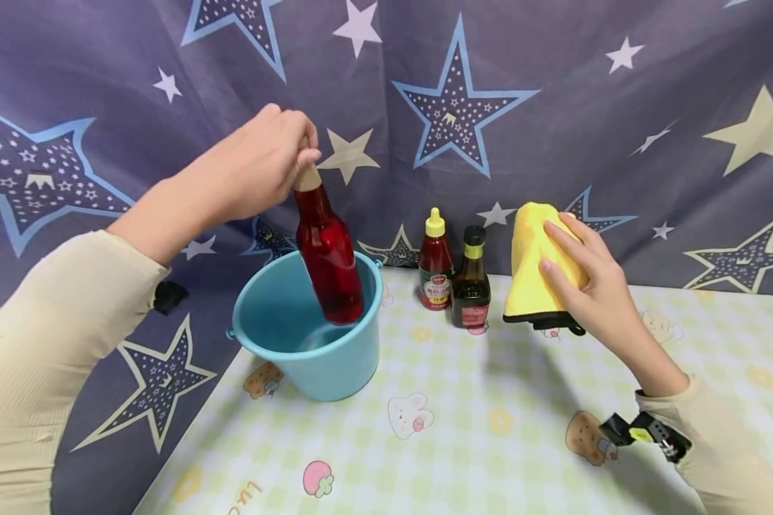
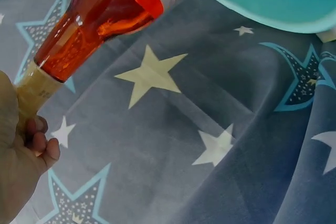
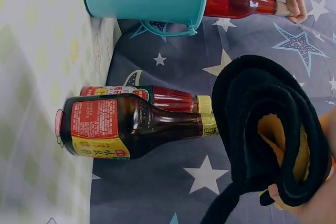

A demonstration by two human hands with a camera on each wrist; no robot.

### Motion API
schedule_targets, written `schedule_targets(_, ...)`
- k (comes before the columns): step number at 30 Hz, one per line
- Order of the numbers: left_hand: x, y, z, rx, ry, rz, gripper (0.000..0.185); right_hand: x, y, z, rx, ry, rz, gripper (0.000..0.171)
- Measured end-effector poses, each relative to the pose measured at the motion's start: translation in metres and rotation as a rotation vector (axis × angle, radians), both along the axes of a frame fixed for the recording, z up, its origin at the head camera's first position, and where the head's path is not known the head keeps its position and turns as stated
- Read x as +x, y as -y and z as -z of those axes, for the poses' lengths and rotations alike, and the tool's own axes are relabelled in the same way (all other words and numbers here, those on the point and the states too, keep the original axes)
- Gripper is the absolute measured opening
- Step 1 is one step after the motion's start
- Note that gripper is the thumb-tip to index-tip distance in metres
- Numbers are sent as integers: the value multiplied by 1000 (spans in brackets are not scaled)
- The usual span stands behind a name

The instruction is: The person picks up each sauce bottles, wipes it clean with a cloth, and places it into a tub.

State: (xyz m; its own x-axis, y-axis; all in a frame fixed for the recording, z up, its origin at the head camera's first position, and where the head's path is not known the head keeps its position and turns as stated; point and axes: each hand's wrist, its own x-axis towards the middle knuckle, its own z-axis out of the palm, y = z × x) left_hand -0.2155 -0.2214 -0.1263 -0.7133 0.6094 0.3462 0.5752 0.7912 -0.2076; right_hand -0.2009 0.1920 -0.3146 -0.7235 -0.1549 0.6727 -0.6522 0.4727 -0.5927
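My left hand (image 1: 267,161) grips the neck of a red glass bottle (image 1: 330,261) with a pale gold band at its top. The bottle leans slightly, its lower part inside the mouth of a light blue bucket (image 1: 354,365). In the left wrist view a white label shows on the bottle (image 2: 105,19). Over at the right, my right hand (image 1: 592,275) holds a folded yellow cloth (image 1: 541,265) with black edging, raised above the table. From the right wrist view the cloth (image 3: 262,124) appears rolled in layers, its dark edge facing the camera.
A red sauce bottle with a yellow cap (image 1: 435,265) and a dark sauce bottle (image 1: 471,286) stand side by side between bucket and cloth. The checked tablecloth (image 1: 464,458) covers the table. Behind it hangs a dark curtain (image 1: 554,57) with stars.
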Motion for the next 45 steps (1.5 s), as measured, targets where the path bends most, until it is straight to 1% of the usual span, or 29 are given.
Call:
schedule_targets(1, 0, 0, 3, -14, 11, -5, 28, 0, 0, 1, 0, -1, 0, 56)
schedule_targets(4, -4, 1, 11, -62, 11, 10, 27, 0, -2, 4, 0, -3, -3, 56)
schedule_targets(7, -9, 2, 19, -113, -23, 36, 25, 0, -3, 7, -7, -2, -5, 57)
schedule_targets(11, -16, 6, 29, -160, -74, 67, 23, -1, -4, 10, -11, 2, -10, 57)
schedule_targets(15, -21, 11, 38, -186, -102, 93, 21, -4, -3, 10, -6, 4, -15, 56)
schedule_targets(20, -28, 17, 52, -203, -148, 155, 21, -4, -4, 12, 1, 12, -11, 56)
schedule_targets(22, -30, 19, 57, -210, -155, 166, 21, -5, -5, 13, 2, 15, -9, 56)
schedule_targets(25, -32, 21, 63, -215, -144, 155, 20, -6, -5, 14, 0, 17, -10, 56)
schedule_targets(30, -33, 26, 68, -208, -119, 130, 19, -9, -4, 16, 2, 17, -23, 55)
schedule_targets(33, -34, 27, 72, -206, -104, 126, 19, -10, -6, 17, 7, 17, -19, 55)
schedule_targets(36, -34, 28, 75, -201, -85, 109, 19, -9, -8, 18, 7, 23, -16, 55)
schedule_targets(40, -32, 31, 77, -183, -66, 69, 19, -9, -8, 17, -1, 23, -20, 53)
schedule_targets(45, -31, 28, 75, -166, -38, 18, 17, -12, -8, 16, -3, 19, -26, 52)
